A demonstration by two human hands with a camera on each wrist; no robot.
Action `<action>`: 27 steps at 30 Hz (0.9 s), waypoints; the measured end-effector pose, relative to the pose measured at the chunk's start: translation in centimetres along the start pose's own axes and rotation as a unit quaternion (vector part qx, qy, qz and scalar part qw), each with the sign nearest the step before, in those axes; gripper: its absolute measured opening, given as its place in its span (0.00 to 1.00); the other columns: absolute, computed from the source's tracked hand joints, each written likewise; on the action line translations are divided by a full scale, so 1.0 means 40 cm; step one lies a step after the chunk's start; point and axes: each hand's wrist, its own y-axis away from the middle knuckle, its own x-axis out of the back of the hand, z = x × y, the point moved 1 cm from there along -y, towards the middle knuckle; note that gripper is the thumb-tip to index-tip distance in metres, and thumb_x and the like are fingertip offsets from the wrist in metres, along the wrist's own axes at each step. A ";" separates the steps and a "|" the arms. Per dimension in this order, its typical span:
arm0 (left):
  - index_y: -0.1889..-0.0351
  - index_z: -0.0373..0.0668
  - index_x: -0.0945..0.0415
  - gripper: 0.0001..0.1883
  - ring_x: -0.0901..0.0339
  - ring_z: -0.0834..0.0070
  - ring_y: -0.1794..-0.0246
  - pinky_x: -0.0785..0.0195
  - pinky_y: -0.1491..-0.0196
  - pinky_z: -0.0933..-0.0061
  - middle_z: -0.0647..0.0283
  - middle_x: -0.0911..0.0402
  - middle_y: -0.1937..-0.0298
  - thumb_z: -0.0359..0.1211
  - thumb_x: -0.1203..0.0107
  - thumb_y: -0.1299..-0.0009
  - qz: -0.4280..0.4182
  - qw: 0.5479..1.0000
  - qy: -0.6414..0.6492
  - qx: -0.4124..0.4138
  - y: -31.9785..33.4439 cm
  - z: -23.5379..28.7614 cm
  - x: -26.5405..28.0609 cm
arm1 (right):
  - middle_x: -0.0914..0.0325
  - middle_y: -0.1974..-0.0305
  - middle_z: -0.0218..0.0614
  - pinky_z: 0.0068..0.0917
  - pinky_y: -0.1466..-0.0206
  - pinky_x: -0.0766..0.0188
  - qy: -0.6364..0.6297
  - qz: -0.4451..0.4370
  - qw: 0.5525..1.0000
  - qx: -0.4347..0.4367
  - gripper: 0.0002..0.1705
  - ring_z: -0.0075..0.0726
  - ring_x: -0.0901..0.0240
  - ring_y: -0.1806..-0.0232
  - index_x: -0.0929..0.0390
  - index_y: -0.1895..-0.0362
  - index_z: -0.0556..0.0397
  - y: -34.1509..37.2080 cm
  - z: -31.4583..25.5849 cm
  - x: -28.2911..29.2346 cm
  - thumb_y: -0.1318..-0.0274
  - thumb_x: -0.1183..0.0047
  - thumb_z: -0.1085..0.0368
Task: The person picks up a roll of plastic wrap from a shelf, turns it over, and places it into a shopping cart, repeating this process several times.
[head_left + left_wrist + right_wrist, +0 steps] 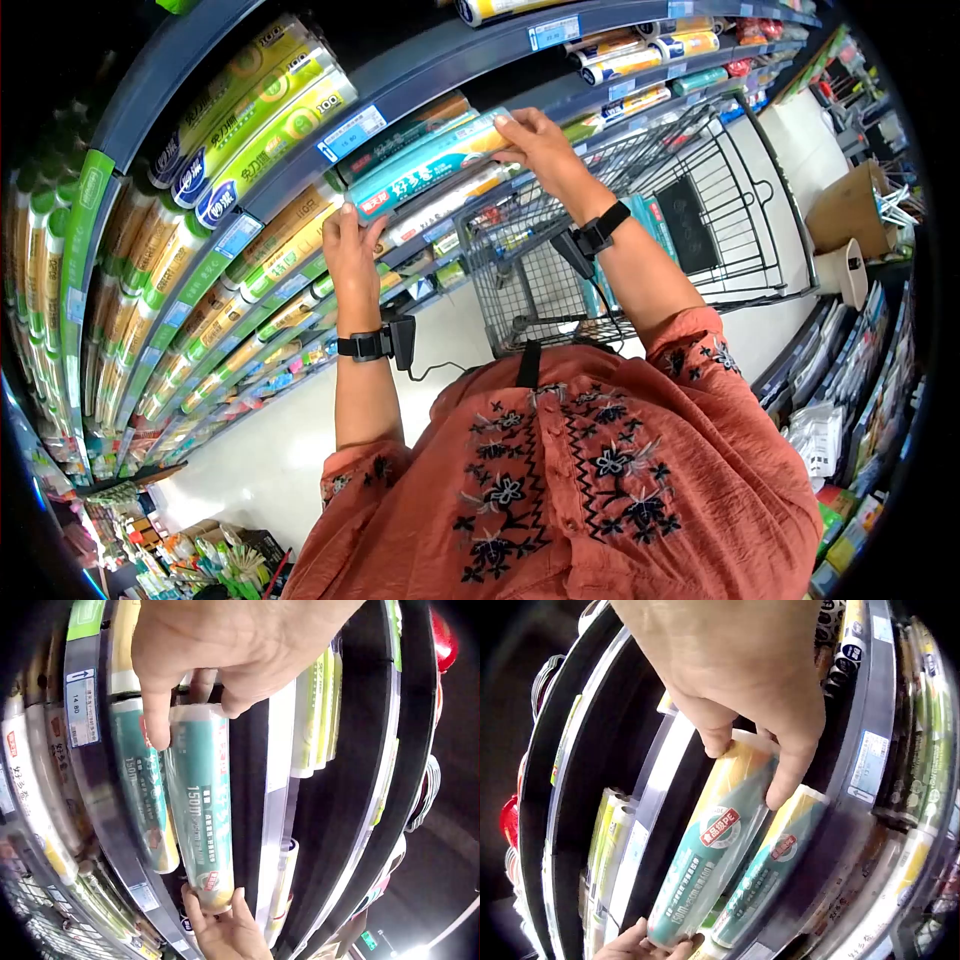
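A teal roll with a yellow end (430, 165) lies between both hands at the shelf front. My left hand (350, 260) grips its left end, with thumb and fingers on either side; in the left wrist view that hand (232, 645) is at the roll's (201, 802) upper end. At the other end, my right hand (545, 155) pinches the roll; the right wrist view shows the hand (742, 682) with thumb and fingers around the yellow end of the roll (712, 840). A similar teal roll (769, 866) rests beside it on the shelf.
Shelves hold rows of green and white rolls (275, 130) on the left. Blue price tags (352, 135) line the shelf edges. A wire shopping cart (640, 240) with a teal item inside stands to the right. Cardboard box (850, 210) stands farther right.
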 end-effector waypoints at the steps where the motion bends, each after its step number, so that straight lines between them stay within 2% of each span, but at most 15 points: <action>1: 0.54 0.38 0.31 0.15 0.23 0.74 0.52 0.24 0.40 0.59 0.60 0.24 0.53 0.42 0.47 0.21 -0.007 1.000 0.004 -0.006 -0.001 0.008 -0.006 | 0.27 0.49 0.46 0.29 0.45 0.18 0.006 -0.008 1.000 0.004 0.30 0.38 0.23 0.47 0.32 0.42 0.65 -0.008 -0.003 0.001 0.35 0.41 0.53; 3: 0.53 0.36 0.30 0.15 0.23 0.72 0.49 0.26 0.37 0.58 0.59 0.23 0.51 0.41 0.48 0.21 -0.021 1.000 0.012 -0.016 0.001 0.025 -0.017 | 0.25 0.50 0.43 0.30 0.42 0.20 0.002 -0.004 1.000 0.018 0.28 0.36 0.23 0.47 0.30 0.41 0.65 -0.020 -0.011 -0.002 0.33 0.43 0.54; 4: 0.43 0.32 0.30 0.22 0.24 0.72 0.46 0.26 0.39 0.62 0.58 0.24 0.47 0.42 0.48 0.22 -0.026 1.000 0.004 -0.016 -0.008 0.017 -0.010 | 0.25 0.50 0.43 0.30 0.42 0.20 0.006 -0.002 1.000 0.025 0.29 0.36 0.23 0.48 0.30 0.40 0.65 -0.024 -0.018 -0.003 0.33 0.43 0.54; 7: 0.32 0.31 0.37 0.31 0.25 0.69 0.45 0.24 0.44 0.65 0.56 0.24 0.44 0.44 0.44 0.24 0.012 0.996 -0.089 -0.014 -0.019 0.029 -0.017 | 0.25 0.46 0.42 0.28 0.41 0.22 0.040 -0.013 0.999 0.028 0.32 0.33 0.24 0.46 0.32 0.35 0.64 -0.052 -0.025 -0.004 0.33 0.43 0.53; 8: 0.28 0.30 0.40 0.36 0.27 0.72 0.46 0.25 0.48 0.69 0.59 0.25 0.44 0.46 0.43 0.25 0.008 0.993 -0.119 0.004 -0.030 0.030 -0.013 | 0.26 0.45 0.42 0.27 0.41 0.23 0.054 -0.018 0.998 0.025 0.33 0.32 0.24 0.45 0.33 0.34 0.64 -0.063 -0.024 -0.003 0.32 0.44 0.53; 11: 0.30 0.29 0.38 0.34 0.27 0.73 0.49 0.26 0.50 0.69 0.59 0.26 0.45 0.44 0.44 0.25 0.005 0.989 -0.145 -0.004 -0.060 0.029 -0.018 | 0.26 0.44 0.40 0.27 0.46 0.24 0.099 -0.012 0.995 0.025 0.35 0.31 0.24 0.48 0.31 0.34 0.63 -0.095 -0.019 -0.005 0.34 0.43 0.51; 14: 0.33 0.29 0.35 0.30 0.26 0.71 0.47 0.25 0.49 0.69 0.59 0.26 0.45 0.43 0.44 0.24 0.002 0.987 -0.162 -0.012 -0.097 0.027 -0.024 | 0.25 0.46 0.39 0.27 0.49 0.26 0.167 0.010 0.986 0.011 0.35 0.30 0.26 0.50 0.28 0.36 0.62 -0.101 -0.055 -0.022 0.36 0.42 0.49; 17: 0.34 0.28 0.35 0.28 0.26 0.72 0.46 0.23 0.48 0.71 0.56 0.28 0.38 0.41 0.48 0.24 -0.018 0.988 -0.147 -0.033 -0.134 0.005 -0.030 | 0.25 0.45 0.48 0.35 0.41 0.31 0.231 0.063 0.968 0.075 0.31 0.46 0.25 0.47 0.23 0.40 0.59 -0.162 -0.016 -0.029 0.39 0.42 0.50; 18: 0.35 0.30 0.33 0.25 0.26 0.71 0.44 0.26 0.46 0.70 0.56 0.26 0.40 0.39 0.48 0.24 -0.008 0.988 -0.148 -0.036 -0.141 0.006 -0.036 | 0.27 0.42 0.51 0.37 0.37 0.34 0.220 0.061 0.970 0.082 0.28 0.51 0.28 0.42 0.23 0.40 0.56 -0.173 -0.009 -0.032 0.39 0.43 0.52; 21: 0.36 0.34 0.30 0.23 0.26 0.71 0.44 0.30 0.44 0.69 0.58 0.22 0.45 0.38 0.48 0.24 -0.020 0.985 -0.168 -0.048 -0.156 0.014 -0.050 | 0.25 0.42 0.51 0.37 0.37 0.33 0.266 0.048 0.960 0.079 0.28 0.52 0.27 0.41 0.22 0.40 0.56 -0.221 0.011 -0.040 0.40 0.43 0.53; 22: 0.37 0.35 0.29 0.22 0.26 0.71 0.44 0.32 0.43 0.69 0.58 0.22 0.46 0.38 0.48 0.24 -0.013 0.983 -0.179 -0.045 -0.164 0.007 -0.047 | 0.23 0.43 0.51 0.37 0.37 0.33 0.240 0.035 0.968 0.060 0.27 0.52 0.27 0.41 0.22 0.41 0.57 -0.240 0.022 -0.041 0.40 0.44 0.55; 25: 0.39 0.36 0.26 0.22 0.26 0.70 0.44 0.34 0.42 0.68 0.57 0.21 0.46 0.40 0.47 0.25 0.000 0.970 -0.240 -0.045 -0.178 -0.001 -0.052 | 0.20 0.48 0.35 0.29 0.45 0.32 0.228 -0.011 0.974 0.011 0.23 0.32 0.28 0.51 0.24 0.40 0.56 -0.266 0.029 -0.047 0.39 0.47 0.63; 27: 0.39 0.35 0.26 0.23 0.26 0.70 0.44 0.35 0.42 0.67 0.55 0.21 0.43 0.41 0.47 0.25 -0.001 0.947 -0.316 -0.053 -0.176 -0.004 -0.060 | 0.20 0.47 0.35 0.29 0.45 0.32 0.249 -0.020 0.968 -0.014 0.23 0.31 0.28 0.50 0.25 0.39 0.56 -0.248 -0.003 -0.062 0.38 0.49 0.64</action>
